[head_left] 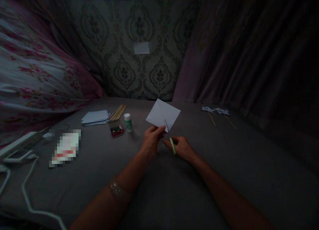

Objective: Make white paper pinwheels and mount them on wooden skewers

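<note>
A square white sheet of paper (pixel 161 111) is held up above the table, one corner toward me. My left hand (pixel 152 137) pinches it near its lower corner, thumb on top. My right hand (pixel 181 146) is closed round the green handle of a pair of scissors (pixel 171 144). The scissor blades lie at the paper's lower corner and point up toward its middle. Faint crease lines show on the sheet. Parts of the fingers of both hands are hidden behind the paper and the scissors' handle.
Left of my hands are a glue stick (pixel 128 122), a small red box (pixel 116 129), wooden sticks (pixel 118 112) and a stack of white paper (pixel 95 117). Two paper pinwheels (pixel 221 111) on sticks lie at right. A power strip (pixel 21 144) with white cables runs along the left edge.
</note>
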Demonstrator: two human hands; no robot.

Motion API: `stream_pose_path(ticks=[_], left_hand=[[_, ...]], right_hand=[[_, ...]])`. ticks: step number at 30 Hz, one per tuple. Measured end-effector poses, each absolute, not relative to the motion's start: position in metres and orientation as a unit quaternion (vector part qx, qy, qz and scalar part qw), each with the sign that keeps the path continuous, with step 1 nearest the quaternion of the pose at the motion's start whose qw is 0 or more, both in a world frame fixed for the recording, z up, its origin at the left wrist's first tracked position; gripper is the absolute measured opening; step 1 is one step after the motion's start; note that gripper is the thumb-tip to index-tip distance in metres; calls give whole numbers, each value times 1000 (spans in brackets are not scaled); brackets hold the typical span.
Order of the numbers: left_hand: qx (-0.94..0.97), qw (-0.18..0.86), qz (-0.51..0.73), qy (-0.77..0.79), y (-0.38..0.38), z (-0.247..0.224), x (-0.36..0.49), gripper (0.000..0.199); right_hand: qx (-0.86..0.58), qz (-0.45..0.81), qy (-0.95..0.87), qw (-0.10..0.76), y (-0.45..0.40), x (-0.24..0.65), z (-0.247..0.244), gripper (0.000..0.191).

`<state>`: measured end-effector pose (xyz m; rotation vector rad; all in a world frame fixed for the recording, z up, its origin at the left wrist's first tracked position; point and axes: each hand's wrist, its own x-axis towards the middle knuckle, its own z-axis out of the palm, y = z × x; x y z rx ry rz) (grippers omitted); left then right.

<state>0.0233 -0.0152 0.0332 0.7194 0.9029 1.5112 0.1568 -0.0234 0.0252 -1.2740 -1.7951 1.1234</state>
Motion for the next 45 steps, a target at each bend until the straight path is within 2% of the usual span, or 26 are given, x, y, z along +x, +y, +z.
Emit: stream_pose_path(ticks=[12,45], left_hand=[[307,593,639,381,-20,36,28,25],[244,651,640,327,-19,42,25,23]], right_hand=[[-486,395,-703,338,-22,158,23,48],[-511,420,-657,362,-26,153,28,49]])
